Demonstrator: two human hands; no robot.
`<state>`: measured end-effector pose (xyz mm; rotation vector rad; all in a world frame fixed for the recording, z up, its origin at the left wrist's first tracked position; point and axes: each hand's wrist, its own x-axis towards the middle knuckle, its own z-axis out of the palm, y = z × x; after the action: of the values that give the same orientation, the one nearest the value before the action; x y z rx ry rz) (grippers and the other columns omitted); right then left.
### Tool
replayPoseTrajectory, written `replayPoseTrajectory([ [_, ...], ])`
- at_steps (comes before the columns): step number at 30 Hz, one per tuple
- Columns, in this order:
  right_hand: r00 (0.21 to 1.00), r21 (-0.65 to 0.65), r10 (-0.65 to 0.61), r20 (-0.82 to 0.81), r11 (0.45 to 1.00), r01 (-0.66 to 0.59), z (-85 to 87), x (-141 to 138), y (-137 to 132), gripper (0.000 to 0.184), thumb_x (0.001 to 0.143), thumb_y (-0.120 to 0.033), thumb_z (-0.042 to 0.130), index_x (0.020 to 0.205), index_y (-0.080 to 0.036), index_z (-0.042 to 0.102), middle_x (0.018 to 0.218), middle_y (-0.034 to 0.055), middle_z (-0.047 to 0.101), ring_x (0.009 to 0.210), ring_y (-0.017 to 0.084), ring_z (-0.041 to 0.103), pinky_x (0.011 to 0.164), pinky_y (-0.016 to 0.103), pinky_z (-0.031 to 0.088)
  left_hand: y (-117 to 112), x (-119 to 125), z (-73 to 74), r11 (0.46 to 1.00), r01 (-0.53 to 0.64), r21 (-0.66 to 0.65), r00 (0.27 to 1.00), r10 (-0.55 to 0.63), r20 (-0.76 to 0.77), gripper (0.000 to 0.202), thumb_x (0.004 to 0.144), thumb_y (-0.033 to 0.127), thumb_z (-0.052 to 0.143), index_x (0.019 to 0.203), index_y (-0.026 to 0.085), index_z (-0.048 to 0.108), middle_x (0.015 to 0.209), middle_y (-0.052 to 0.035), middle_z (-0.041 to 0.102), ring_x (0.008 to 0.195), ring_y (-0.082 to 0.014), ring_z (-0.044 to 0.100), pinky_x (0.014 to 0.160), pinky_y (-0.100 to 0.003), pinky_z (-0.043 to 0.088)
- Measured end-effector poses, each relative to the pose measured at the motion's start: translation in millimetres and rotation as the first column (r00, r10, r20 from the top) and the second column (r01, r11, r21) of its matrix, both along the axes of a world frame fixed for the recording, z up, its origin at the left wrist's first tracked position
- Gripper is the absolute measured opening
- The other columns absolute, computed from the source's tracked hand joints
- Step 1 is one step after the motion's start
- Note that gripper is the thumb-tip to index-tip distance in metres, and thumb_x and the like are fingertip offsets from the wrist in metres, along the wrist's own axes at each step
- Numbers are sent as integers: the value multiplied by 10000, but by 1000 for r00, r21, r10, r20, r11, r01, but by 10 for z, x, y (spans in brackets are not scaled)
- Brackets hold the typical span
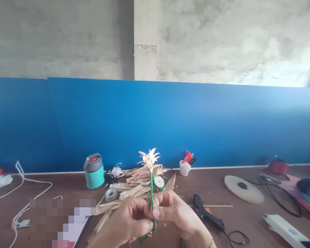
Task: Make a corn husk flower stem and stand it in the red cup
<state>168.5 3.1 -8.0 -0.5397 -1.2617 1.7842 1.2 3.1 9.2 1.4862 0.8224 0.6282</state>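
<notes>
Both hands are at the middle of the counter's near edge, holding a small handmade flower (150,159) upright. The left hand (129,220) and the right hand (175,213) are each closed in a pinch on the green-wrapped stem (152,186), thumbs and fingertips meeting around its lower part. The pale petal head stands well above the knuckles.

The flower looks very light. Its stem is thin and probably bends under pressure, and the petals look dry and brittle, likely to crush or tear. The stem below the head is the safe place to hold it.

Loose husk strips (129,193) lie just behind the hands, with a roll of green tape (159,182) and a clear tape roll (111,194) among them. A glue gun (206,213) lies near the right hand, and a teal container (93,171) stands towards the far edge.
</notes>
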Motion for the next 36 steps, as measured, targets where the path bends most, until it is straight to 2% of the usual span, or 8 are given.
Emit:
replayPoseTrajectory([
  [5, 985, 34, -136, 103, 991, 133, -25, 6, 26, 391, 576, -427, 832, 614, -136, 574, 533, -44, 493, 517, 68, 372, 507, 218, 227, -59, 69, 103, 963, -135, 234, 959, 187, -214, 130, 671, 246, 573, 576, 157, 560, 552, 34, 451, 541, -94, 361, 505, -235, 270],
  [7, 970, 76, -190, 150, 981, 180, -23, 1, 36, 410, 586, -457, 816, 616, -139, 560, 529, -48, 473, 521, 69, 349, 503, 222, 212, -66, 87, 101, 945, -175, 275, 939, 244, -242, 139, 691, 250, 558, 604, 148, 593, 568, 30, 467, 561, -100, 367, 525, -236, 290],
  [11, 933, 141, -271, 239, 960, 243, -3, -14, 39, 458, 605, -543, 765, 607, -151, 528, 526, -50, 441, 518, 75, 319, 499, 230, 207, -30, 94, 30, 944, -222, 242, 944, 270, -188, 115, 689, 246, 565, 631, 148, 585, 588, 30, 486, 577, -101, 399, 537, -225, 323],
  [16, 882, 202, -340, 326, 937, 286, 17, -4, 18, 490, 615, -599, 728, 603, -156, 518, 548, -47, 427, 528, 79, 329, 504, 235, 228, -1, 57, -10, 979, -199, 48, 967, 204, -153, 173, 680, 326, 604, 691, 155, 578, 567, 44, 505, 447, -62, 377, 433, -201, 302],
  [25, 895, 172, -292, 336, 954, 247, 13, -8, 29, 491, 590, -586, 756, 605, -154, 522, 520, -56, 422, 511, 73, 326, 475, 225, 209, -7, 30, -61, 983, -182, 18, 977, 183, -110, 310, 659, 423, 674, 606, 170, 505, 475, 73, 427, 375, -38, 322, 367, -183, 238],
  [30, 932, 142, -311, 186, 947, 287, 23, -24, 29, 416, 692, -539, 714, 739, -147, 584, 630, -33, 512, 544, 71, 398, 512, 208, 290, 20, 19, -15, 961, -272, 47, 962, 273, -29, 300, 648, 413, 661, 583, 170, 497, 482, 62, 455, 381, -37, 307, 380, -186, 240],
  [32, 944, 134, -259, 204, 963, 235, 12, -22, 20, 387, 727, -513, 696, 788, -140, 614, 659, -14, 561, 556, 74, 442, 523, 204, 315, 36, -2, 12, 945, -320, 70, 947, 321, 0, 290, 657, 408, 653, 589, 170, 501, 488, 55, 482, 389, -38, 310, 390, -185, 243],
  [36, 947, 95, -160, 280, 986, 138, -47, -35, 8, 333, 681, -436, 740, 717, -125, 628, 627, 23, 629, 517, 78, 483, 506, 202, 339, 56, -43, 23, 938, -316, 142, 948, 319, 3, 278, 724, 417, 620, 638, 164, 546, 507, 36, 518, 432, -66, 379, 420, -192, 279],
])
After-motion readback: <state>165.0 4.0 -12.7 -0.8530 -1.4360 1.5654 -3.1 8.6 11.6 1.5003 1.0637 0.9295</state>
